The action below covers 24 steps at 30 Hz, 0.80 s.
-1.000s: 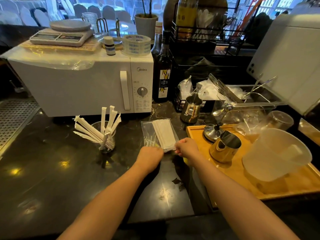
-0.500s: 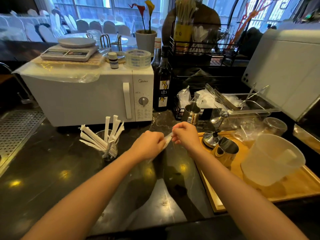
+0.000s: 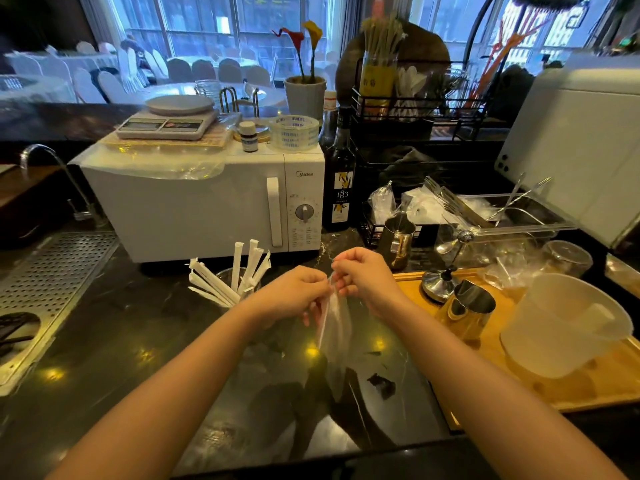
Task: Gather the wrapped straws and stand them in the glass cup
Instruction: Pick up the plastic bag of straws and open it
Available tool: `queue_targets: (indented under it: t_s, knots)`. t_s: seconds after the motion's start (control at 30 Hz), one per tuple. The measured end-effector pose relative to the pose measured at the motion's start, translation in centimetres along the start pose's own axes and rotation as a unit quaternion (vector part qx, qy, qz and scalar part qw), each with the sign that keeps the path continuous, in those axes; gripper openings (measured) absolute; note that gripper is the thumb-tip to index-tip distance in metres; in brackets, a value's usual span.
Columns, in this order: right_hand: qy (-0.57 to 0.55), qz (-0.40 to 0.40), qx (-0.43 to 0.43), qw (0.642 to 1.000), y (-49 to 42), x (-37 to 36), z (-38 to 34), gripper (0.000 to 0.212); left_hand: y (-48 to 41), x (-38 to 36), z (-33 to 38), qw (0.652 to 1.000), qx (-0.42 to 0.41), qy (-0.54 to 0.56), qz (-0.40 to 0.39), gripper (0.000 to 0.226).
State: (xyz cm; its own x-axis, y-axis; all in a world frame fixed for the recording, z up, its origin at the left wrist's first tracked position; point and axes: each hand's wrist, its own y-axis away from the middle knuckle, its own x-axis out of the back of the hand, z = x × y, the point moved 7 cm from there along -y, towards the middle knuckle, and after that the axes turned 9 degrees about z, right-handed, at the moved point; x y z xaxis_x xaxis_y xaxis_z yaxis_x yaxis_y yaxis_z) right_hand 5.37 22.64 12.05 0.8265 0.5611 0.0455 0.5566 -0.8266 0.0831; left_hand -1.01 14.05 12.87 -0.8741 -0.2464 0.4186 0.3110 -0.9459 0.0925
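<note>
Two bare forearms enter from the near edge, one from the near left and one from the near right, narrowing toward the wrists. No sleeve shows on either arm up to where the picture cuts them off. The left hand (image 3: pixel 294 294) and the right hand (image 3: pixel 363 275) wear no gloves, and no ring, watch or bracelet can be made out. The fingernails look short and unpainted, though the hands are slightly blurred.

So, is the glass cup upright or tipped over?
Upright. The glass cup stands on the counter, wrapped straws fanning up from its mouth.
</note>
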Motion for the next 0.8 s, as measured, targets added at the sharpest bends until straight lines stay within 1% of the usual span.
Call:
queue_targets:
  t_s: [0.1,0.23,0.33,0.4,0.53,0.8]
  knots:
    - [0.008,-0.025,-0.003,1.000,0.6,-0.8,0.3,0.016,0.5,0.2,-0.9,1.000,0.009,0.026,0.007,0.027]
    - [-0.001,-0.037,-0.026,0.999,1.4,-1.5,1.2,0.026,1.0,0.4,-1.6,0.996,0.024,0.086,0.014,0.027]
    - [0.009,-0.051,-0.036,0.998,2.0,-1.7,2.0,0.016,1.2,0.6,-1.9,0.993,0.028,0.111,0.019,0.030]
    - [0.011,-0.086,-0.035,0.996,2.4,-1.9,2.3,0.009,1.3,0.6,-2.0,0.992,0.028,0.119,0.020,0.031]
    - [0.017,-0.149,-0.029,0.988,3.2,-2.2,2.2,0.007,1.3,0.5,-1.9,0.992,0.022,0.127,0.010,0.031]
    - [0.044,-0.158,-0.007,0.986,3.6,-1.9,1.9,0.012,1.1,-0.4,-2.3,0.987,0.025,0.157,-0.020,0.033]
